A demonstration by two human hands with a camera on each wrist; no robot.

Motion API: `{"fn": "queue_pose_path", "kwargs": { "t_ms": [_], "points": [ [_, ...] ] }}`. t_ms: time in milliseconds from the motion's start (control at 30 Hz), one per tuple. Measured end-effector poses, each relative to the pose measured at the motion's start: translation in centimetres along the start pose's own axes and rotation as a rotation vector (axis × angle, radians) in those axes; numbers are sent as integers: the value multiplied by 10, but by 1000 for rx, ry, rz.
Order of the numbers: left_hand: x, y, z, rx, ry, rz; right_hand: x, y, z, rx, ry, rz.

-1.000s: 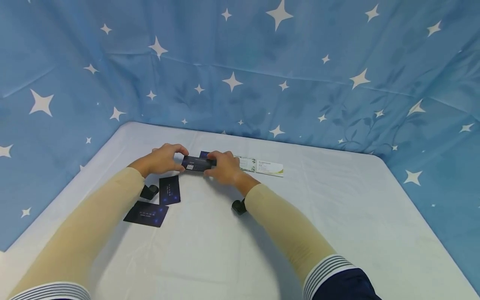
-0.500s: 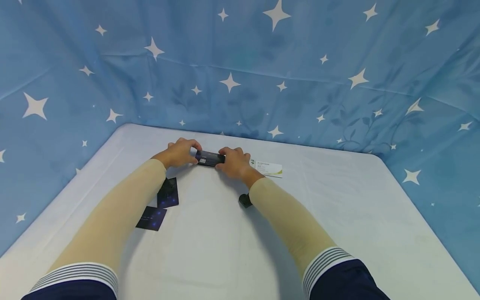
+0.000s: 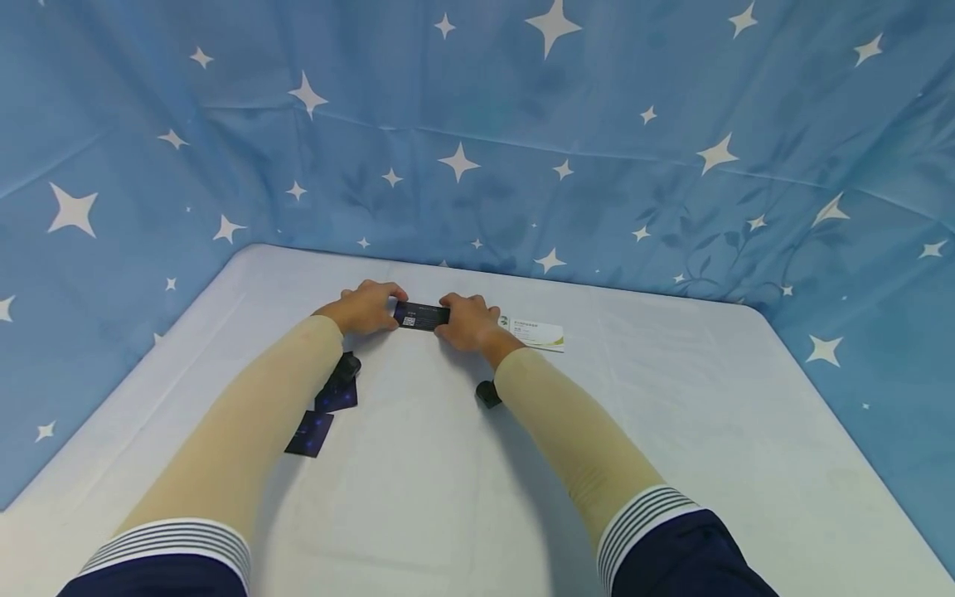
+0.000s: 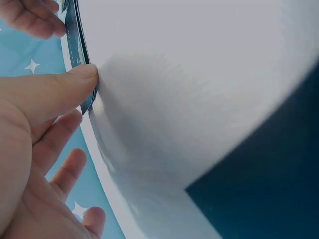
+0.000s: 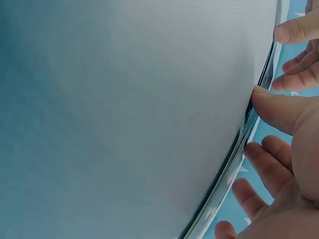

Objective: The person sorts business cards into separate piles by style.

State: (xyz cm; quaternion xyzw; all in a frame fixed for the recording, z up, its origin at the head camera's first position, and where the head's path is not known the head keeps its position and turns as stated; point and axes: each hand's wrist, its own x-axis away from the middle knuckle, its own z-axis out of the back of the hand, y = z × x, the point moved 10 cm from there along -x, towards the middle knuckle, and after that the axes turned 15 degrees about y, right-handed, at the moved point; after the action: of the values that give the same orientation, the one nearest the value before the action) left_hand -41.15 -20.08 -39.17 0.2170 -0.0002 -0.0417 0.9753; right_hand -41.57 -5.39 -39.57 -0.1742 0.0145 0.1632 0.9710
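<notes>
Left hand and right hand are pinching one dark card, long axis left-right; two dark cards, one white card lying flat.

- The dark rectangular card held between the left hand and right hand looks like thin, smooth coated card with a slight sheen; its edge glints in the left wrist view.
- The white table cover under that card looks like matt cloth, smooth with faint creases.
- The blue star-printed backdrop behind it is soft, wrinkled, matt fabric.
- The white and green card just right of the dark card looks like plain matt paper.
- The beige sleeves appear to be thin, smooth stretch knit.
</notes>
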Motion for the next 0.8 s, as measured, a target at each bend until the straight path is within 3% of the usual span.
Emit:
{"fn": "queue_pose_path", "kwargs": {
  "t_ms": [533,800],
  "points": [
    [11,1,5,6,-48,-15,6,-7,2,-20,-7,43],
    [37,-5,27,169,-59,-93,28,-34,0,-138,-70,156]
  ]
}}
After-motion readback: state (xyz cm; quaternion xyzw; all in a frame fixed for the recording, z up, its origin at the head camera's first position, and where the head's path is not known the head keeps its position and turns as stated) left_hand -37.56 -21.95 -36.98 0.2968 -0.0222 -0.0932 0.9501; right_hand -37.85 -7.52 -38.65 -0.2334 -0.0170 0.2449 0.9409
